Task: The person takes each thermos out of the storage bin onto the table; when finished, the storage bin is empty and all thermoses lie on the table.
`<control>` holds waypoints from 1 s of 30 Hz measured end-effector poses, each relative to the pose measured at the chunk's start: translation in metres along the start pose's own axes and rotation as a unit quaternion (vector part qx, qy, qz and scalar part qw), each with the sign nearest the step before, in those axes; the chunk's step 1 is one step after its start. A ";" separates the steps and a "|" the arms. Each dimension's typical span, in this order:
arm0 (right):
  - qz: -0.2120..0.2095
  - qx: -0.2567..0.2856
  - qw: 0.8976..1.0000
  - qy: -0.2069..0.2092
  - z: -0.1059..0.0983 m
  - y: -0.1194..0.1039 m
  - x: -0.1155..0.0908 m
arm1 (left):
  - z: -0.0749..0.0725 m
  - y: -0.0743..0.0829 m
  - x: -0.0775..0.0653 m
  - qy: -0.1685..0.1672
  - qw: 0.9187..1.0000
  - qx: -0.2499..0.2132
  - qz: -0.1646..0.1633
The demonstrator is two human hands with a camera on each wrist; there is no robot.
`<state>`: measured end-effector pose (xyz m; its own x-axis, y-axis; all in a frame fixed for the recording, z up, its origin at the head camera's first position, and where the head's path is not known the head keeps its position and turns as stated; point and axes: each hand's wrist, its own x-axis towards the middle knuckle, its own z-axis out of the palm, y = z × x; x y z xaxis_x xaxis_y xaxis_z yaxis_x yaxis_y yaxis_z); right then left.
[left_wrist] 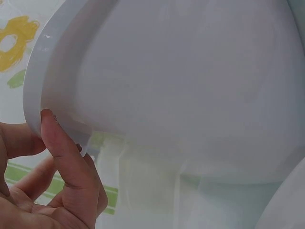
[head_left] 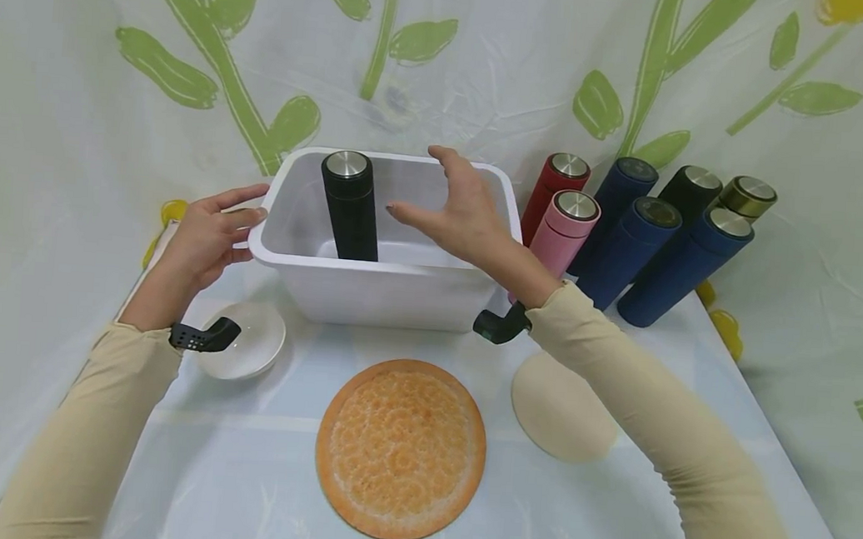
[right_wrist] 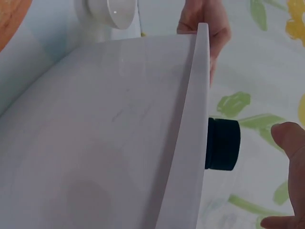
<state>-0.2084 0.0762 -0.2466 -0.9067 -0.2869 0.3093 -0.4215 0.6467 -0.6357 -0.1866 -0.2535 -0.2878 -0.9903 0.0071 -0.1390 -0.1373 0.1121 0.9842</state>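
Observation:
A white plastic tub (head_left: pixel 370 294) stands at the back of the table, and a black thermos bottle (head_left: pixel 351 210) with a silver-topped lid leans upright inside its left part. My left hand (head_left: pixel 212 233) pinches the tub's left rim; the left wrist view shows the rim (left_wrist: pixel 35 81) between thumb and fingers. Over the right part of the tub hovers my right hand (head_left: pixel 465 213), thumb and fingers spread apart and holding nothing. It is to the right of the black bottle, apart from it. In the right wrist view, only the bottle's dark top (right_wrist: pixel 224 144) shows above the tub edge.
Right of the tub stand several bottles: a red one (head_left: pixel 545 196), a pink one (head_left: pixel 560 237), blue ones (head_left: pixel 628 254) and a black one. A white bowl (head_left: pixel 246 344) sits front left. Ahead lie a round tan mat (head_left: pixel 399 451) and a beige disc (head_left: pixel 560 408).

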 end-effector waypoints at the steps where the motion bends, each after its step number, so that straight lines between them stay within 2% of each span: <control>1: 0.005 -0.002 1.000 -0.005 0.002 -0.001 0.001 | 0.000 0.000 0.000 0.000 1.000 -0.001 0.001; 8: 0.034 -0.012 0.999 -0.039 0.011 -0.011 0.010 | 0.002 0.001 -0.001 -0.003 1.000 -0.001 0.001; 17: 0.037 -0.019 0.997 -0.066 0.029 -0.023 0.025 | 0.001 0.000 0.000 -0.002 1.000 -0.004 0.002; 25: 0.061 -0.022 0.994 -0.093 0.044 -0.030 0.040 | 0.001 -0.001 0.001 -0.003 1.000 -0.001 0.003; 30: 0.050 -0.029 0.993 -0.105 0.051 -0.034 0.051 | 0.000 -0.002 0.001 -0.002 1.000 0.004 0.001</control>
<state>-0.2412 0.0040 -0.2452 -0.9303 -0.3559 0.0881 -0.3326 0.7179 -0.6116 -0.1872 -0.2532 -0.2895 -0.9904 0.0106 -0.1375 -0.1353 0.1193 0.9836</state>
